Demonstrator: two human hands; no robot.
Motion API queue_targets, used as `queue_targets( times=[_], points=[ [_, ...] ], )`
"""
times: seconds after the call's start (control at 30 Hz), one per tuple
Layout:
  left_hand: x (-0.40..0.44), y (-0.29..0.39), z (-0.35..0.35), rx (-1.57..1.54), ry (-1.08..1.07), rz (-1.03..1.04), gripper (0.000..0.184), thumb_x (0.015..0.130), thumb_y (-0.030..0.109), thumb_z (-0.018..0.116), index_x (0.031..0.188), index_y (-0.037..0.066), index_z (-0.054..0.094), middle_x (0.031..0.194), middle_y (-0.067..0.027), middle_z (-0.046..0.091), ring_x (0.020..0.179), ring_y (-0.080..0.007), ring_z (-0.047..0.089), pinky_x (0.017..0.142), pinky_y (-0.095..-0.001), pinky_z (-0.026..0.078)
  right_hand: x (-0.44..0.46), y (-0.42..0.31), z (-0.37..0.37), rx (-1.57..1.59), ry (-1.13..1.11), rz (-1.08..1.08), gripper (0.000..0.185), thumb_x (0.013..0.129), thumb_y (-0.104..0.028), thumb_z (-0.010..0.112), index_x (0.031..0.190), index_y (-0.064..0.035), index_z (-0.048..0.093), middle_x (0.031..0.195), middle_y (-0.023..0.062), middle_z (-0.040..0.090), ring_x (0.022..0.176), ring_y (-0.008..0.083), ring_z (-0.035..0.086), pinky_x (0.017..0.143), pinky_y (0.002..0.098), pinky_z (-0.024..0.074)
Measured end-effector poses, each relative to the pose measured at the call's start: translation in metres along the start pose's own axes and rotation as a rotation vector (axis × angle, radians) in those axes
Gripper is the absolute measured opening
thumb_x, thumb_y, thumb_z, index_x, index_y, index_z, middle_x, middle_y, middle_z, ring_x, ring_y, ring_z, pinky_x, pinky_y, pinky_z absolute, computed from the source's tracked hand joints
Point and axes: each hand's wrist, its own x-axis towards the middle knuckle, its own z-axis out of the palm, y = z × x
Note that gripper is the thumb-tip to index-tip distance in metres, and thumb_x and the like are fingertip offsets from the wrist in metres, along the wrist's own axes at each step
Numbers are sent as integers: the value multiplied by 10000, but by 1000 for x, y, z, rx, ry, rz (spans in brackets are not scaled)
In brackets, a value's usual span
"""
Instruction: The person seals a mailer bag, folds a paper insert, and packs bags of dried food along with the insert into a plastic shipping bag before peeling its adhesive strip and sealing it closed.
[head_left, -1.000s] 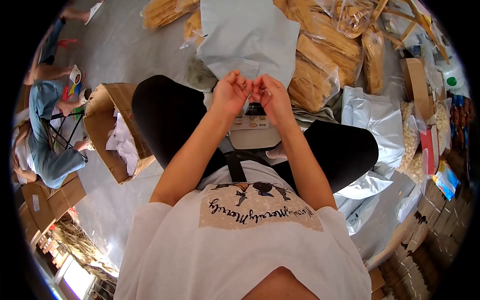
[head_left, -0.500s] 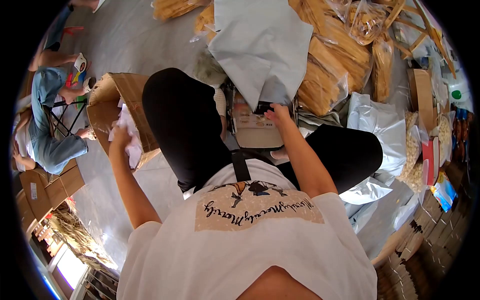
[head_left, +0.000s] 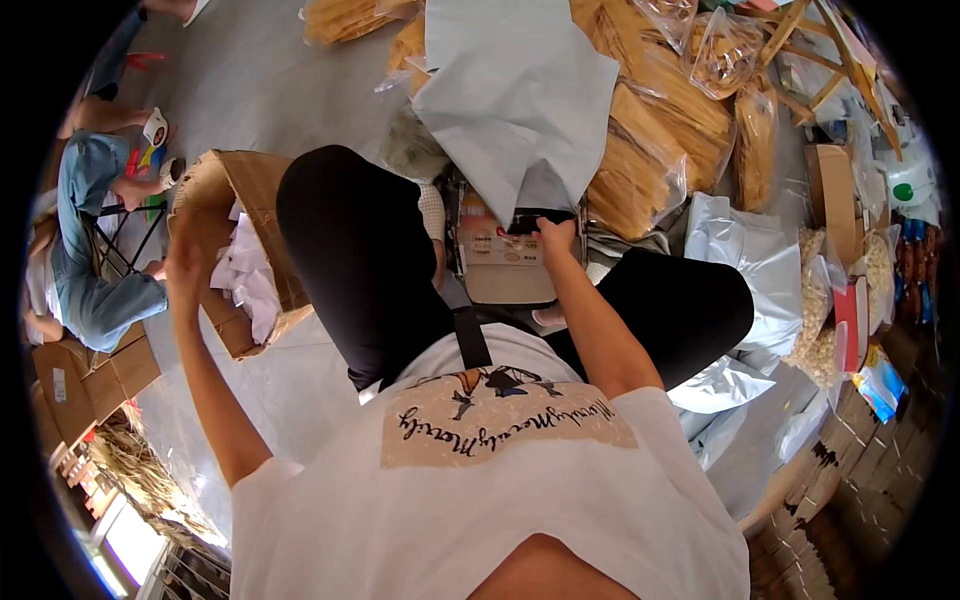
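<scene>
A large grey plastic mailing bag (head_left: 520, 90) hangs down in front of me, its dark-lined mouth gaping at the lower end. My right hand (head_left: 555, 233) has its fingers closed on the edge of that mouth. Below the bag sits an open box with a printed flap (head_left: 510, 275), between my feet. My left hand (head_left: 184, 262), smeared by motion, is at the outer edge of an open cardboard carton (head_left: 270, 190); its fingers cannot be made out. White crumpled paper slips (head_left: 247, 280) lie inside the carton.
Clear bags of long tan dried goods (head_left: 640, 150) lie ahead on the right. Silver-grey packages (head_left: 745, 270) are beside my right knee. Another person's legs in jeans (head_left: 85, 230) are at the far left, above flattened cardboard (head_left: 95, 385). A wooden frame (head_left: 850, 60) stands far right.
My left hand has moved from the paper slips inside the carton outward to its left edge. The fingers of my right hand have closed at the bag's mouth.
</scene>
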Motion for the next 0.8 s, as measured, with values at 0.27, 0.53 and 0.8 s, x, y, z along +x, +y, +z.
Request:
queue_targets(
  times=[0.27, 0.53, 0.8],
  points=[
    [16, 280, 13, -97, 498, -117, 266, 823, 13, 529, 1085, 34, 567, 887, -88, 639, 808, -153, 617, 673, -272, 485, -29, -23, 3, -515, 107, -563, 514, 667, -101, 614, 1135, -7, 424, 901, 217, 580, 808, 318, 602, 746, 402, 456],
    [34, 412, 240, -96, -455, 522, 674, 705, 27, 618, 1317, 78, 341, 1285, -178, 418, 1172, -321, 425, 941, -393, 369, -54, -87, -9, -308, -159, -414, 302, 738, -96, 554, 1025, -1, 558, 829, 171, 638, 800, 268, 631, 696, 365, 479],
    [86, 328, 361, 572, -301, 471, 762, 680, 59, 602, 1359, 103, 260, 1161, -143, 530, 1197, -336, 398, 1032, -573, 64, 76, -97, -87, -224, 600, -770, 493, 655, -160, 697, 1062, 44, 507, 941, 183, 583, 929, 293, 564, 744, 360, 470]
  ],
)
